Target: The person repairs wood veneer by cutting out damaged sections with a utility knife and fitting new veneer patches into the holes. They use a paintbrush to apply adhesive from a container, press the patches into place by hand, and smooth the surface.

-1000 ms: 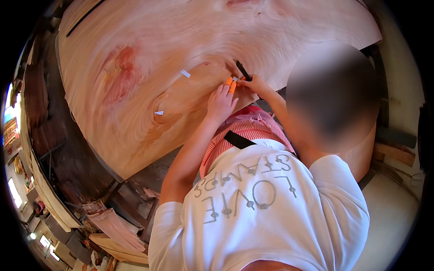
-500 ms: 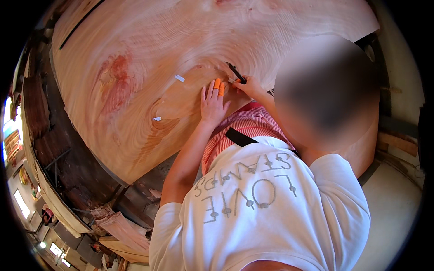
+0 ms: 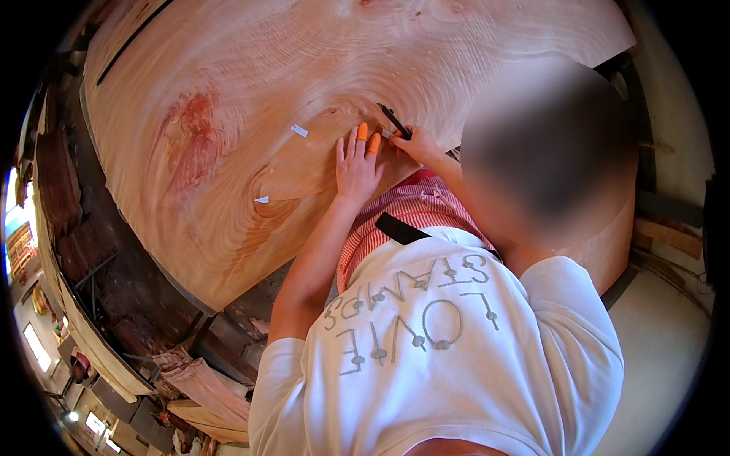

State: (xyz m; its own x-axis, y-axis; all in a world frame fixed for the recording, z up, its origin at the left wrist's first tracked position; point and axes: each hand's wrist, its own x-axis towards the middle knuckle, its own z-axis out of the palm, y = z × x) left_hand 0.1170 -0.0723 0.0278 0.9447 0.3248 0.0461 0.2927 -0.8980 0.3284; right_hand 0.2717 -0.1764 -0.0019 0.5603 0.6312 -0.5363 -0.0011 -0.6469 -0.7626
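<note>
My left hand (image 3: 356, 173) lies flat on a wide sheet of wood veneer (image 3: 251, 91), its fingers stretched out and apart. Orange finger covers (image 3: 362, 133) cap two of its fingers. Just to the right, my right hand (image 3: 418, 146) is closed around a slim black tool (image 3: 395, 121) that slants away to the far left; its exact kind is not clear. By the right fingertips is a small pale piece (image 3: 387, 134), too small to identify. Two short strips of whitish tape, a far one (image 3: 299, 131) and a nearer one (image 3: 262, 200), lie on the veneer left of my hands.
The sheet has swirling grain and a reddish patch (image 3: 195, 137) at left. A thin black strip (image 3: 133, 42) lies at its far left. Dark brown sheets (image 3: 61, 171) and a pinkish draped sheet (image 3: 205, 384) are beyond the left edge. A round blur covers part of the right side.
The orange-capped fingers of my left hand have reached slightly farther away and spread a little. My right hand keeps its grip on the black tool with hardly any movement.
</note>
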